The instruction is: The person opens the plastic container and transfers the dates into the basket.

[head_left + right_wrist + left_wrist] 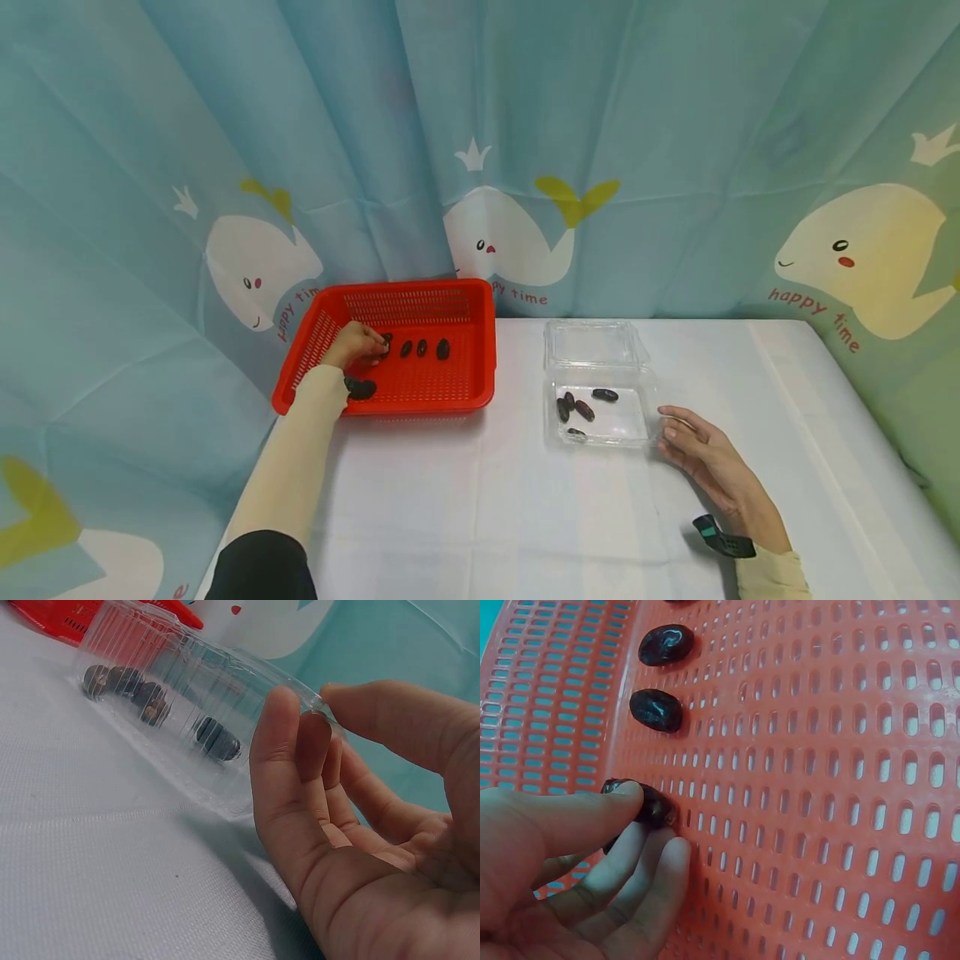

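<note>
In the head view my left hand (pixel 356 345) reaches into a red plastic basket (pixel 420 405). Between thumb and fingers it pinches a dark, glossy date (pixel 654 808) by the slotted floor, near the basket's wall. Three more dates lie in a row beside it, among them a nearer date (pixel 657 710) and a farther date (pixel 666 645). My right hand (pixel 705 458) holds the side rim of a clear plastic clamshell box (pixel 622 429), thumb on one side and fingers on the other. Several dates (pixel 217 739) lie inside the box, whose lid is folded back.
A white cloth (pixel 480 508) covers the table under basket and box. Behind them hangs a blue-green curtain (pixel 660 125) with whale prints, close to the table's back edge. The box stands to the right of the basket, with a gap between.
</note>
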